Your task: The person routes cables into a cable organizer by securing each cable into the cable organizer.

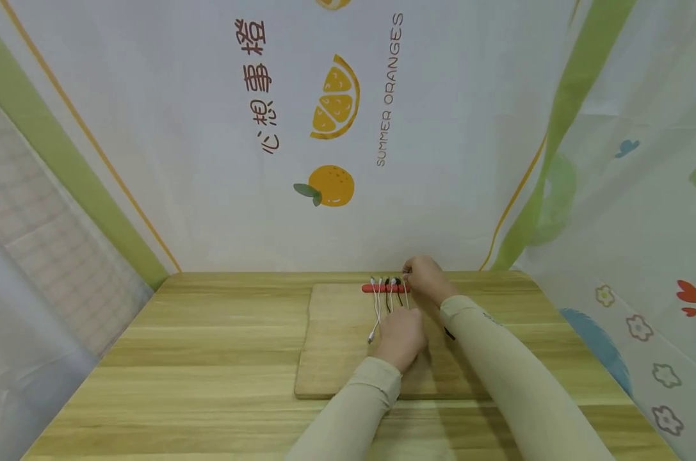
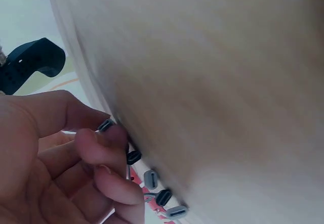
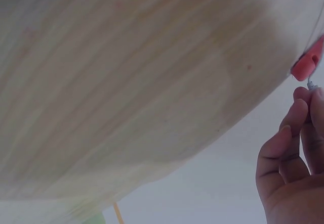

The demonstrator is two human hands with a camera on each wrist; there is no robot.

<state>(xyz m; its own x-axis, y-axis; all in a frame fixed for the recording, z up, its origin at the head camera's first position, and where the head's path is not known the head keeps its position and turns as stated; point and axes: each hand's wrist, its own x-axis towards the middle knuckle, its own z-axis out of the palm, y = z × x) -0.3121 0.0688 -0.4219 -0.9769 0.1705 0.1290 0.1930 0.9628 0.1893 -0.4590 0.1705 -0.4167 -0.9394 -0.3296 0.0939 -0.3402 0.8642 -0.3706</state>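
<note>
A red cable holder strip (image 1: pixel 367 289) lies across the far part of a wooden board, with several white and black cables set in it side by side. My right hand (image 1: pixel 428 278) is at the strip's right end and pinches the small plug (image 3: pixel 311 85) of a white cable just beyond the red holder (image 3: pixel 305 68). Nearer to me, my left hand (image 1: pixel 402 336) pinches a USB plug (image 2: pixel 105 125) between thumb and fingers. Other plugs hang beside it in the left wrist view, among them a grey plug (image 2: pixel 151 179) and a black plug (image 2: pixel 163 197).
The wooden board (image 1: pixel 333 346) lies on a wood-grain table (image 1: pixel 209 358). A white cable end (image 1: pixel 371 337) rests on the board left of my left hand. Behind the table hangs a white curtain (image 1: pixel 440 192) printed with oranges. A black strap (image 2: pixel 35 62) shows in the left wrist view.
</note>
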